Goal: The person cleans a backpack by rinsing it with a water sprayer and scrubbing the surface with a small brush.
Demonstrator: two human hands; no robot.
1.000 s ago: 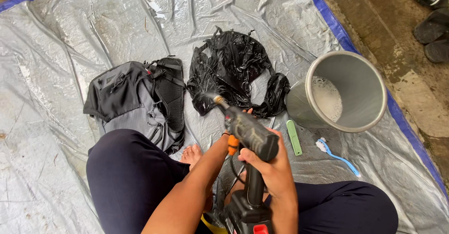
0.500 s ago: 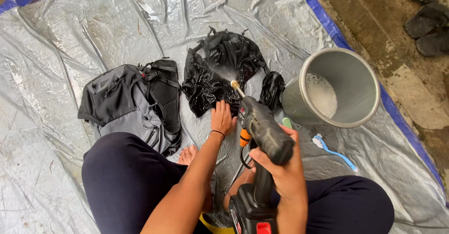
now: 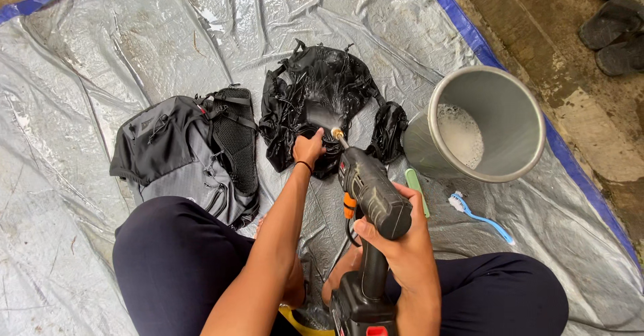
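Note:
A wet black bag (image 3: pixel 325 101) lies spread on the grey tarp (image 3: pixel 100 47) in front of me. My left hand (image 3: pixel 308 147) grips its near edge. My right hand (image 3: pixel 396 238) holds a dark cordless spray gun (image 3: pixel 369 188) by its handle. The gun's brass nozzle (image 3: pixel 337 134) points at the bag right beside my left hand. A grey and black backpack (image 3: pixel 188 151) lies to the left of the wet bag, against my left knee.
A metal bucket (image 3: pixel 486 131) with foamy water stands at the right. A green brush (image 3: pixel 417 189) and a blue toothbrush (image 3: pixel 479 216) lie below it. The tarp's blue edge (image 3: pixel 469 37) borders concrete, where dark sandals (image 3: pixel 614 27) sit at top right.
My left hand reached forward from the spray gun to the black bag and took hold of its edge. The gun's nozzle moved closer to the bag.

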